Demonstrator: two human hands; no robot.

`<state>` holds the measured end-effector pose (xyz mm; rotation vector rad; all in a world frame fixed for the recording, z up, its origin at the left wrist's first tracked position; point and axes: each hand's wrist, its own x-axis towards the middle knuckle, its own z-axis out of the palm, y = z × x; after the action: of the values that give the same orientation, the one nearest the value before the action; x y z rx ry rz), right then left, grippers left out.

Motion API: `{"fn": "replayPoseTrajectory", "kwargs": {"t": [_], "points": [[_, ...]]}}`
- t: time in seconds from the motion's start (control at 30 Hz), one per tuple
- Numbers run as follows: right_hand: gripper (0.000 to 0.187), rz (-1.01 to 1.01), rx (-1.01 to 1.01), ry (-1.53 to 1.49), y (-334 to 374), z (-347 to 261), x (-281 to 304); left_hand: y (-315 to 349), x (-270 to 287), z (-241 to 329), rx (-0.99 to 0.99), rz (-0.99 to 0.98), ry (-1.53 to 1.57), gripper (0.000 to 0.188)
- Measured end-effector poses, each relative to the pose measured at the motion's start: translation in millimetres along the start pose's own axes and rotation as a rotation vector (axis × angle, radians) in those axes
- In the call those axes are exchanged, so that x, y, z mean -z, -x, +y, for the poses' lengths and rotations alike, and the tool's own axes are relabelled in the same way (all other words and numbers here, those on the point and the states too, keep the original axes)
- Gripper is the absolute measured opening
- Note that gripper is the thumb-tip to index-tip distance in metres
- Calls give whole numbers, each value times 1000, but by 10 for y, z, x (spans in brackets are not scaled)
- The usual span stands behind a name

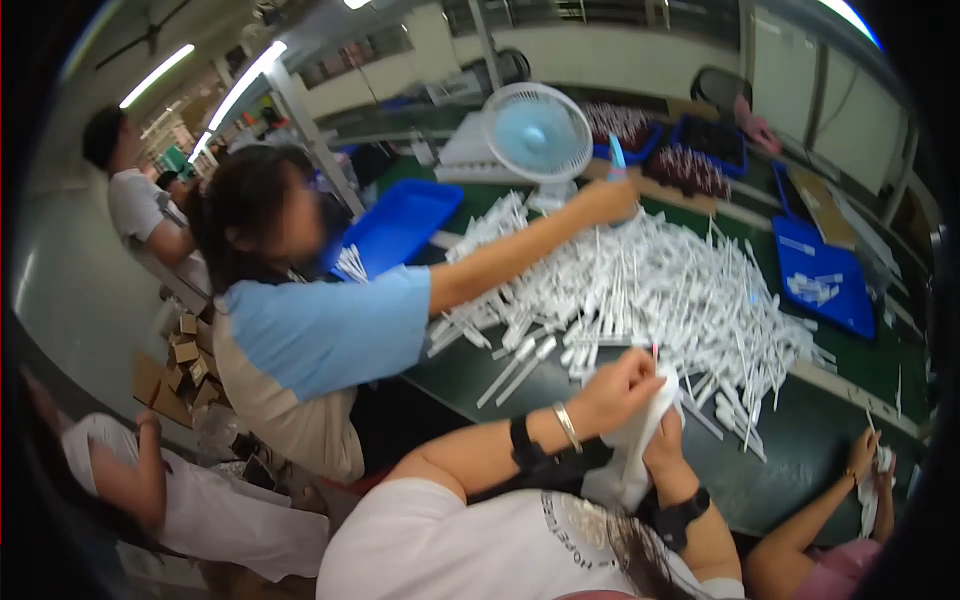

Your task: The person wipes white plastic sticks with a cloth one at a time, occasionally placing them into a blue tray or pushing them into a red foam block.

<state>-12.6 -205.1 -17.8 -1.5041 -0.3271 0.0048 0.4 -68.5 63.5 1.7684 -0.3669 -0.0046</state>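
My left hand (628, 380) is closed in a pinch above the near edge of the table. A thin piece with a pinkish tip (656, 353) sticks up at its fingertips; the rest of it is hidden. My right hand (664, 440), just below and to the right, is closed on a white cloth (632, 462), which hangs down between the hands and reaches up to the left fingers. Beyond both hands spreads a large heap of white plastic sticks (640, 285) with wider ends. Several loose sticks (515, 372) lie at its near left side.
At my left a co-worker's arm (520, 240) reaches across the heap, the hand gripping a light-blue object (616, 152). Behind stands a fan (537, 132). Blue trays (405, 215) flank the heap, one at right (850, 305). Another person's hands (862, 452) hold white cloth at far right.
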Motion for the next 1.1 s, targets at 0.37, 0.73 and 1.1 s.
{"fn": "replayPoseTrajectory", "kwargs": {"t": [0.37,0.73,1.1], "points": [[25,-94,-4,164,-14,-216,-48,9,204,-114,13,9,0,18],[24,-104,-482,-492,-157,-465,7,72,377,-236,-66,-60,291,16],[26,-216,-541,-606,-97,-346,68,149,356,-173,-249,-213,-2,15]]}}
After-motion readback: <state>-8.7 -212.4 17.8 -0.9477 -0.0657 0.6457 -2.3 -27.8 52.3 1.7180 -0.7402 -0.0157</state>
